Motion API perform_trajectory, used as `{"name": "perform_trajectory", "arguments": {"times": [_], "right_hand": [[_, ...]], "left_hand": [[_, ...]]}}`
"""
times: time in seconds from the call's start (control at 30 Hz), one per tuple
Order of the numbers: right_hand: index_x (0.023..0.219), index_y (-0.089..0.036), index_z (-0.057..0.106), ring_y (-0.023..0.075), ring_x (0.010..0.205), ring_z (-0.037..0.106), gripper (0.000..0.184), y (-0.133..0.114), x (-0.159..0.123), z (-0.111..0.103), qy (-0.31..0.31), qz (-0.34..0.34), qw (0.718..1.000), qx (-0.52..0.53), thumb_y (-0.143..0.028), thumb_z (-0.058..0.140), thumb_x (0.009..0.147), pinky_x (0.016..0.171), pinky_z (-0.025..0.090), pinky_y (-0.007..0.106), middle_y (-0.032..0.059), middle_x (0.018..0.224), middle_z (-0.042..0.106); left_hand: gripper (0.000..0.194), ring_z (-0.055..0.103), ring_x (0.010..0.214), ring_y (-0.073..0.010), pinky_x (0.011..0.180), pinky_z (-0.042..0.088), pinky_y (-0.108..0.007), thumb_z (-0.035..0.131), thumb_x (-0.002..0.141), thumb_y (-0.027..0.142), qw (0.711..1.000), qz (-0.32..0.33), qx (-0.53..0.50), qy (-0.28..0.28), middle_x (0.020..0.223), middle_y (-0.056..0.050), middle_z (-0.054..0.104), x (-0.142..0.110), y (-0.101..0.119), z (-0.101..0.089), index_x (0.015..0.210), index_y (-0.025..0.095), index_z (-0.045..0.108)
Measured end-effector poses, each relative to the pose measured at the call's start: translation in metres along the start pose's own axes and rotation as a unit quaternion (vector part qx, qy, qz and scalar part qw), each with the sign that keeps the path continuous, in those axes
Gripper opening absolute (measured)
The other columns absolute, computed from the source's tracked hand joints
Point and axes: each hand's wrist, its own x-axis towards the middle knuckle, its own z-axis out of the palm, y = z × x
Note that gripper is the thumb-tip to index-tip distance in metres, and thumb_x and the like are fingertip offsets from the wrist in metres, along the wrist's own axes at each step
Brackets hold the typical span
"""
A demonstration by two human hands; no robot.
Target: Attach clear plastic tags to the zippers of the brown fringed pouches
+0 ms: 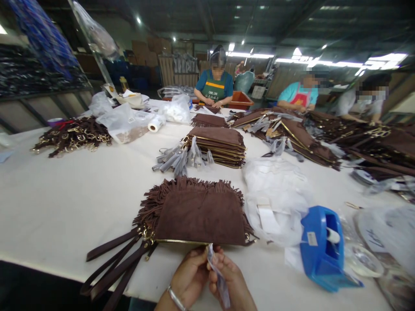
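A brown suede fringed pouch (pixel 197 214) lies flat on the white table (pixel 65 194), its gold zipper edge toward me and its brown straps (pixel 113 268) trailing off to the left. Just below the zipper, my left hand (pixel 189 276) and my right hand (pixel 231 280) meet at the table's front edge. Both pinch a small strip of clear plastic wrap (pixel 217 274) between fingertips. A silver bracelet circles my left wrist.
A blue tape dispenser (pixel 320 248) and a pile of clear plastic bags (pixel 275 198) sit to the right. A stack of brown pouches (pixel 220 144) lies beyond, with more piled far right. Three other people work at the table's far side. Brown straps with gold hardware (pixel 73 134) lie far left.
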Motion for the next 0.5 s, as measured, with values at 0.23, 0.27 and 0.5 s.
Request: {"name": "perform_trajectory", "arguments": {"times": [0.23,0.27,0.5], "right_hand": [[0.071,-0.014,0.058,0.0032,0.035,0.042,0.036,0.0,0.0,-0.002,0.004,-0.013,1.0,-0.02,-0.044,0.077,0.066,0.039,0.037,0.015,-0.0042,0.047,0.054],[0.071,-0.014,0.058,0.0033,0.035,0.042,0.036,0.001,0.001,-0.002,0.004,-0.014,1.0,-0.022,-0.044,0.077,0.066,0.039,0.036,0.015,-0.0044,0.046,0.054],[0.069,-0.015,0.056,0.0051,0.033,0.043,0.044,0.0,0.008,-0.012,-0.004,-0.014,0.998,-0.065,-0.05,0.08,0.06,0.039,0.036,0.018,-0.004,0.044,0.055]], "left_hand": [[0.019,0.063,0.076,-0.0178,0.076,0.047,-0.028,0.064,0.08,0.024,0.997,0.057,0.055,-0.001,0.09,-0.012,0.071,-0.005,0.004,0.002,0.089,0.01,0.072],[0.019,0.064,0.078,-0.019,0.077,0.047,-0.029,0.064,0.08,0.025,0.996,0.059,0.064,0.006,0.09,-0.012,0.072,-0.006,0.005,0.005,0.089,0.01,0.072],[0.021,0.064,0.091,-0.0266,0.081,0.047,-0.033,0.074,0.067,0.028,0.996,0.054,0.063,0.031,0.085,-0.013,0.072,-0.008,0.011,0.01,0.079,0.011,0.074]]}}
